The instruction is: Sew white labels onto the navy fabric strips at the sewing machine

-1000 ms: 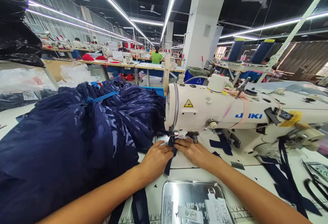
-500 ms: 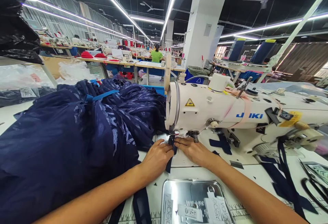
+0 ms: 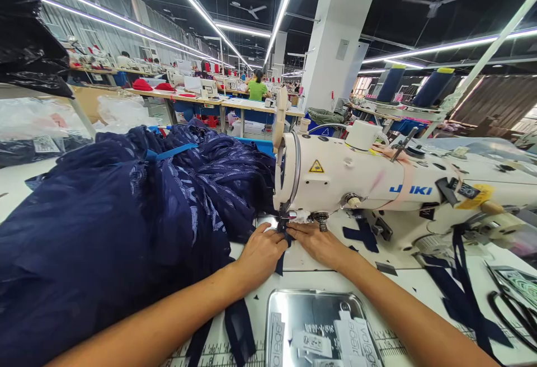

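Observation:
A white Juki sewing machine (image 3: 356,179) stands on the table. Under its needle lies a narrow navy fabric strip (image 3: 280,260) that runs toward me. My left hand (image 3: 262,255) presses flat on the strip's left side, fingers stretched toward the presser foot (image 3: 282,224). My right hand (image 3: 316,244) lies flat on the strip's right side, fingertips at the foot. A big heap of navy lace fabric (image 3: 117,227) fills the table to the left, touching my left forearm.
A metal tray (image 3: 319,328) with white labels sits at the front edge. Navy strips (image 3: 457,294) and scissors (image 3: 509,314) lie at the right. Thread cones (image 3: 432,84) stand behind the machine. A person in a green top (image 3: 257,88) works at distant tables.
Both hands have edged slightly forward toward the presser foot with the strip. The camera has shifted a little; the rest stays put.

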### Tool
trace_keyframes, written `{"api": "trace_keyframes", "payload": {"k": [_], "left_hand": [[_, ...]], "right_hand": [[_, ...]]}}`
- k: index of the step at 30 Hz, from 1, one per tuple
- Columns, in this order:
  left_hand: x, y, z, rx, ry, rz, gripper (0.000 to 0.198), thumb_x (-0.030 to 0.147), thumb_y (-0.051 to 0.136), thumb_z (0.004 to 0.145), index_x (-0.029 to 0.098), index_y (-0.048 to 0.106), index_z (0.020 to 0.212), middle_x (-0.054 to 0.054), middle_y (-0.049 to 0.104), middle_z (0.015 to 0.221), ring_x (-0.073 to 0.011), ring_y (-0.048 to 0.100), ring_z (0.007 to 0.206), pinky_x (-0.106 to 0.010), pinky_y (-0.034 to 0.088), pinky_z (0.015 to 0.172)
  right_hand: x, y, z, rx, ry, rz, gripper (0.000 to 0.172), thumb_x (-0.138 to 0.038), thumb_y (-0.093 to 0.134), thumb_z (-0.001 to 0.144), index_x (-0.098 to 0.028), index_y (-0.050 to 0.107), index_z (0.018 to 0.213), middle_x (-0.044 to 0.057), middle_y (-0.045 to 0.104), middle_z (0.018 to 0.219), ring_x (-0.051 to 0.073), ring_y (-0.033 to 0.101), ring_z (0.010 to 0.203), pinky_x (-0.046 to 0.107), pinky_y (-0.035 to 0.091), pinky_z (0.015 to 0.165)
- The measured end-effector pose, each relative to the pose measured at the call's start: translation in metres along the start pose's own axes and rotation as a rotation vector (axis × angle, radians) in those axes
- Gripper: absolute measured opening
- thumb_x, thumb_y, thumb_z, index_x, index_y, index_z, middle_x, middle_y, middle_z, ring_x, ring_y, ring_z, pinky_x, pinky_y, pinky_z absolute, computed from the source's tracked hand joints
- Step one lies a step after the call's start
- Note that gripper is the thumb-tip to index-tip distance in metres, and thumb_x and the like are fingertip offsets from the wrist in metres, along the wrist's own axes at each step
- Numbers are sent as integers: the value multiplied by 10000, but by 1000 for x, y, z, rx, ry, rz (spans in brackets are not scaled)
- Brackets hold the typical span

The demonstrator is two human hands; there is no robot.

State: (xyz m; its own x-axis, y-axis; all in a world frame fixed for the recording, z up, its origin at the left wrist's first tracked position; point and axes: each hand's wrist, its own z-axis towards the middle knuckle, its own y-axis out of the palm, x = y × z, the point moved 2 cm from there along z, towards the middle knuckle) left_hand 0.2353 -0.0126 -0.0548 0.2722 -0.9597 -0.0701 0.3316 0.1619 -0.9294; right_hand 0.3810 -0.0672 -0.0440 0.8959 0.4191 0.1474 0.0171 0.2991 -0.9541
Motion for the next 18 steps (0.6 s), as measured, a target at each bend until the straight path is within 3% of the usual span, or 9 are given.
{"api": "trace_keyframes", "payload": {"k": [7,15,18], "left_hand": [[-1,2,2,24,-1,10,197,14,436,743,127,587,797,-67,662,850,-164,590,845,-364,374,892],[-3,-2,4,98,-3,48,189,28,427,764,125,588,776,-37,645,690,-142,585,677,-337,382,880],[3,-11,1,108,-70,59,172,183,466,809,136,596,706,-30,613,619,-155,572,662,-387,333,932]], "right_hand": [[3,2,2,53,4,43,348,-13,394,799,-101,567,1087,121,598,1092,183,565,994,308,478,840],[4,5,4,130,10,22,380,-3,388,775,-121,575,1084,98,616,1063,196,557,999,333,443,869],[6,11,3,108,54,16,376,-31,393,778,-113,563,1103,110,619,1051,214,568,962,364,444,844]]}}
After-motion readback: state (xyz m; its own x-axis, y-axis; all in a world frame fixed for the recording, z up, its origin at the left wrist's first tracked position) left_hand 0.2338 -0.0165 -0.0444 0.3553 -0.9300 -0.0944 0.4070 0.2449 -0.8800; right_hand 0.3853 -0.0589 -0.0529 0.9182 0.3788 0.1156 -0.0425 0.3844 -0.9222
